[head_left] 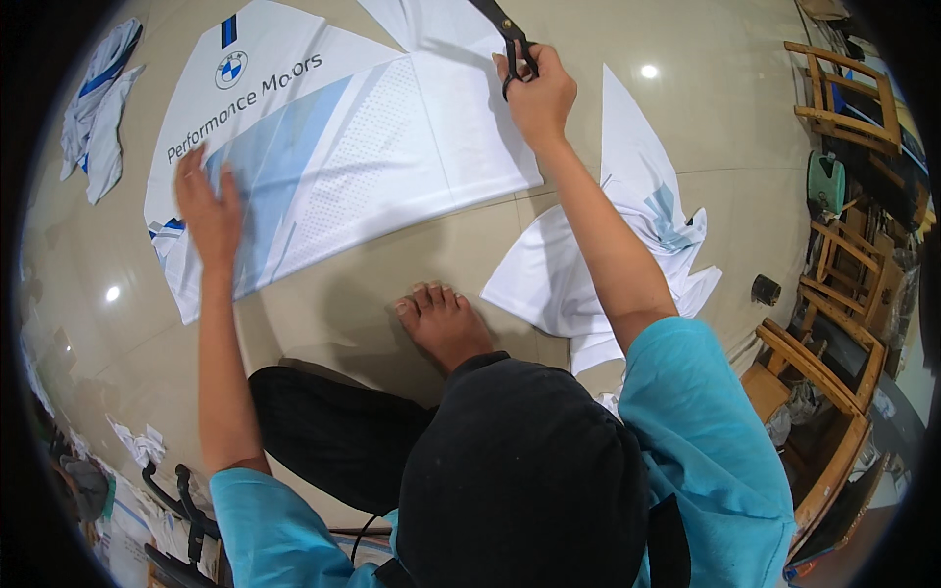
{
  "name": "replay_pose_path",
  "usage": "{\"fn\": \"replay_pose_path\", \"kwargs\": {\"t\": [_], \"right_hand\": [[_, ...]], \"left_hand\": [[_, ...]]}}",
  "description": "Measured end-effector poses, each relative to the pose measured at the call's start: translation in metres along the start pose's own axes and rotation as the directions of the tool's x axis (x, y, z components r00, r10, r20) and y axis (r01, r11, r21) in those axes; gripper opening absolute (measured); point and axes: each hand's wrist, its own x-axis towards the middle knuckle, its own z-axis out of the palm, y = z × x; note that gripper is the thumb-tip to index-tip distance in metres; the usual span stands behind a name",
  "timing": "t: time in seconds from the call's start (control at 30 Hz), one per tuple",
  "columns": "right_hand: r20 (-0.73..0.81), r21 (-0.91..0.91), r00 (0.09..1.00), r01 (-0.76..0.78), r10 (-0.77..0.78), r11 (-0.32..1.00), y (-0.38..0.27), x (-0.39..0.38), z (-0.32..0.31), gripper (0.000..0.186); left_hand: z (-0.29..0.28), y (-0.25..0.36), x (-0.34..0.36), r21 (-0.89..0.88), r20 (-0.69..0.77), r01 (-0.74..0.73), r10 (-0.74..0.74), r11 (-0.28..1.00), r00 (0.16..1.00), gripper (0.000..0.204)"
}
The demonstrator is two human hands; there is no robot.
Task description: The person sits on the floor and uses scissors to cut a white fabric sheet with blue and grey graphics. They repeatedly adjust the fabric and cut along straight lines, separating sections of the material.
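Note:
A large white fabric panel [382,147] with light-blue stripes, dark lettering and a round emblem lies spread on the tiled floor ahead of me. My left hand [209,211] rests on its left part, fingers apart, palm down. In my right hand [544,98], at the far side, black-handled scissors [511,39] are gripped by the finger loops. Their blades point up and left, over another white fabric piece [441,29], and run out of view at the top edge. To the right, under my right forearm, sits a crumpled white fabric piece [559,265].
Folded white and blue cloth [98,108] lies at the far left. Wooden chair frames [843,93] and a green object [825,183] line the right side, with a small dark cup-like object [766,289] near them. My bare foot [443,323] is close to the panel's near edge. White scraps [137,443] lie lower left.

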Motion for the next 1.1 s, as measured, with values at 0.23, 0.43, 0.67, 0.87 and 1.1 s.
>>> {"fn": "replay_pose_path", "kwargs": {"t": [0.23,0.43,0.67,0.87,1.1], "right_hand": [[-0.164,-0.014,0.97,0.181,-0.181,0.983,0.001,-0.062,0.01,0.041],[-0.138,0.028,0.97,0.204,-0.198,0.979,0.013,-0.09,0.009,0.039],[-0.135,0.007,0.962,0.239,-0.236,0.971,0.018,-0.098,0.01,0.043],[-0.172,0.106,0.975,0.157,-0.137,0.982,0.008,-0.097,-0.001,0.043],[0.268,0.295,0.933,-0.317,0.24,0.901,-0.009,-0.165,-0.066,0.041]], "left_hand": [[0.043,0.167,-0.003,-0.173,0.372,0.01,0.056,0.985,0.926,0.072],[0.067,0.17,-0.025,-0.004,0.328,0.104,-0.097,0.995,0.94,0.078],[0.062,0.162,-0.032,0.098,0.296,0.114,-0.138,0.989,0.945,0.081],[0.06,0.169,-0.036,0.061,0.303,0.127,-0.14,0.99,0.943,0.083],[0.049,0.203,-0.056,0.011,0.379,0.112,-0.108,0.994,0.919,0.083]]}}
